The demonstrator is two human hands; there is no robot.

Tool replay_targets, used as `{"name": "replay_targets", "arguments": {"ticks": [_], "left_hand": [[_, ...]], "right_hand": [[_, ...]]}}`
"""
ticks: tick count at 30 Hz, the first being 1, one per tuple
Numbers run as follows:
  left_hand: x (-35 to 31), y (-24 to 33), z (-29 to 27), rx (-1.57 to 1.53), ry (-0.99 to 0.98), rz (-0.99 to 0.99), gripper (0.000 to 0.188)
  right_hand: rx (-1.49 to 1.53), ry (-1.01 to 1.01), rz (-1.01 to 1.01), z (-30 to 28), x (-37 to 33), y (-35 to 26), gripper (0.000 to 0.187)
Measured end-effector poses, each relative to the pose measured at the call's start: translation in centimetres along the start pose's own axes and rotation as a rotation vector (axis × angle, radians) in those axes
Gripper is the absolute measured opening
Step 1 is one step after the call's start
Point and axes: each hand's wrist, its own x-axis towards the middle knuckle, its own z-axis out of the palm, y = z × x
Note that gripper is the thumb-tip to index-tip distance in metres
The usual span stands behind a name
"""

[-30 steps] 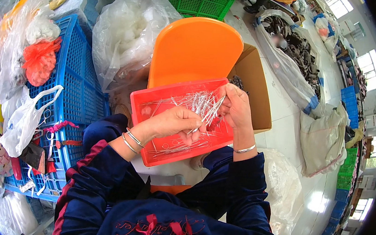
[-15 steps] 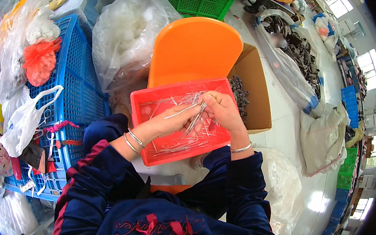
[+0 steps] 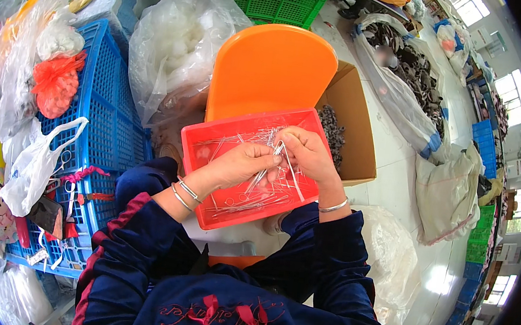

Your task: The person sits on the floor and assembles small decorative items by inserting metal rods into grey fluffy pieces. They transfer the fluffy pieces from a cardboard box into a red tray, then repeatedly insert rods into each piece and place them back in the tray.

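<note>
Since a second ago the two hands have drifted together over the middle of the tray, and the right one has dropped down off the far rim. Around them, nothing's budging: the blue crate [image 3: 108, 119] on the left, the orange chair back [image 3: 271, 67] ahead, the cardboard box [image 3: 351, 128] of dark bits to the right. The red tray [image 3: 203, 210] is sitting on the person's lap, full of thin metal wires [image 3: 240, 202]. The left hand [image 3: 244, 162] and right hand [image 3: 306, 155] are both pinching closed on one wire [image 3: 291, 175], fingertips nearly touching. Looks like they're picking out or working a single piece; next bit probably needs a steady pull so it's not dragging the tangle along.
</note>
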Motion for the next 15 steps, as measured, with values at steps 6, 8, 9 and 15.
{"name": "replay_targets", "arguments": {"ticks": [6,8,9,15], "left_hand": [[-0.2,0.6,0.2,0.101,0.088,0.027,0.028],[-0.4,1.0,0.4,0.096,0.089,0.008,0.029],[-0.7,1.6,0.8,0.094,0.095,-0.012,0.029],[-0.2,0.6,0.1,0.197,0.153,0.014,0.028]], "right_hand": [[0.094,0.033,0.038,0.2,0.2,0.3,0.024],[0.111,-0.012,0.025,0.0,0.2,0.7,0.022],[0.132,-0.039,0.041,-0.1,0.1,0.6,0.020],[-0.008,0.074,-0.003,-0.1,0.0,0.1,0.020]]}}
